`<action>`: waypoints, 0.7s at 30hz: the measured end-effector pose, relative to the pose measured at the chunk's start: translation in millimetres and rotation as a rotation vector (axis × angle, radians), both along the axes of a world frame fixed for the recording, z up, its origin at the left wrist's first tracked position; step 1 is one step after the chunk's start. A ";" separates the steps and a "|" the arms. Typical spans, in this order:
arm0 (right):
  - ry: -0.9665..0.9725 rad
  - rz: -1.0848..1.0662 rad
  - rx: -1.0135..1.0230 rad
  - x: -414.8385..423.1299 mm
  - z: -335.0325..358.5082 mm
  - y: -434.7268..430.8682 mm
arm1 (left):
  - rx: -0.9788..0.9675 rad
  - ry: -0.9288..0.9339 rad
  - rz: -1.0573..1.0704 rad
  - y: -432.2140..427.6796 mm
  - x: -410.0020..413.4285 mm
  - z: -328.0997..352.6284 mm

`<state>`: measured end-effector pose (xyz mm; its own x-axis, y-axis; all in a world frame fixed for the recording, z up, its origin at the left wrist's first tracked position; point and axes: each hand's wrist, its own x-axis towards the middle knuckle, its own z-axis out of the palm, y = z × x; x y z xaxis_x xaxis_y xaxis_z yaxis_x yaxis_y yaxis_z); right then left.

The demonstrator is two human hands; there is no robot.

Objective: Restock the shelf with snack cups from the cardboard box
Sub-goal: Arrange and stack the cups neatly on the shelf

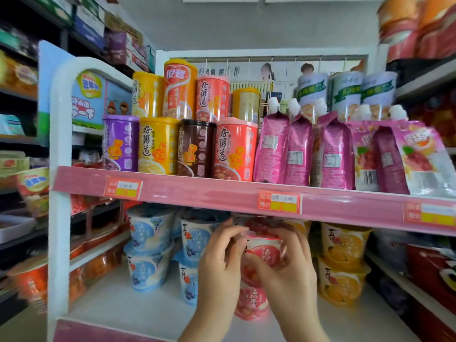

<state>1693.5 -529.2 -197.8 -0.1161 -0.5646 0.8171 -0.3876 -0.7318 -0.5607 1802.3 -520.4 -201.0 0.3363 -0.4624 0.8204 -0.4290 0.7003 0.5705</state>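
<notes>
Below the pink shelf [197, 193], left hand [219, 262] and right hand [288, 270] apparently clasp a red cup [265, 250].

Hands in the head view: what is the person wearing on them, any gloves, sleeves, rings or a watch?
The left hand and the right hand are bare: no gloves, rings, watch or bracelet show. The wrists are bare too, with no sleeve in view down to the picture's bottom edge. Blur hides the nails' detail.
</notes>
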 end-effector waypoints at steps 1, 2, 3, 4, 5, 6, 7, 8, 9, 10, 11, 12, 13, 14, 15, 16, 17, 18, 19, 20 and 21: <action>0.016 -0.012 0.000 1.7 -0.5 -2.9 | -0.018 -0.020 0.018 -3.4 1.2 -1.2; 0.030 -0.019 0.003 3.0 -1.1 -5.5 | -0.031 -0.032 0.025 -6.5 2.1 -2.3; 0.044 -0.030 0.008 4.5 -1.6 -7.5 | -0.040 -0.050 0.029 -9.5 3.4 -3.5; 0.056 -0.046 0.011 5.9 -2.3 -9.7 | -0.036 -0.073 0.024 -12.0 3.8 -4.5; 0.063 -0.069 0.010 6.9 -3.1 -12.1 | -0.020 -0.102 0.011 -14.3 3.6 -5.3; 0.071 -0.090 0.006 7.7 -3.5 -14.8 | 0.001 -0.132 -0.003 -17.2 3.2 -6.5; 0.083 -0.105 0.003 8.3 -3.8 -17.2 | 0.019 -0.154 -0.007 -20.1 2.8 -7.9; 0.103 -0.116 0.002 8.8 -4.2 -19.7 | 0.035 -0.161 -0.004 -23.1 2.7 -8.8; 0.130 -0.123 0.001 9.3 -5.7 -22.9 | 0.046 -0.152 -0.006 -25.9 3.2 -9.8; 0.164 -0.122 -0.002 9.7 -8.5 -26.3 | 0.054 -0.136 -0.020 -28.9 4.4 -11.0; 0.198 -0.111 -0.001 10.0 -12.7 -29.0 | 0.060 -0.128 -0.034 -30.8 5.8 -12.3; 0.230 -0.092 0.007 10.1 -17.0 -32.1 | 0.064 -0.129 -0.034 -32.7 7.0 -13.1; 0.254 -0.077 0.019 9.4 -20.4 -34.9 | 0.069 -0.140 -0.028 -34.3 7.4 -13.4; 0.264 -0.073 0.026 7.9 -22.9 -38.3 | 0.071 -0.152 -0.026 -36.3 6.9 -13.2; 0.260 -0.074 0.024 6.1 -24.4 -41.6 | 0.070 -0.159 -0.031 -37.8 5.7 -12.7; 0.248 -0.076 0.021 4.6 -25.0 -44.9 | 0.072 -0.163 -0.038 -38.6 4.5 -12.5; 0.238 -0.075 0.022 3.7 -25.0 -46.9 | 0.073 -0.167 -0.044 -38.8 3.7 -12.7; 0.230 -0.073 0.016 3.6 -25.1 -47.5 | 0.070 -0.168 -0.047 -39.7 3.8 -13.4; 0.225 -0.073 -0.001 4.3 -26.2 -47.4 | 0.059 -0.170 -0.046 -40.8 5.1 -15.0; 0.215 -0.076 -0.030 5.3 -28.2 -47.8 | 0.051 -0.172 -0.047 -41.0 6.7 -17.9; 0.202 -0.080 -0.065 6.5 -30.8 -48.5 | 0.043 -0.181 -0.056 -40.2 8.4 -21.6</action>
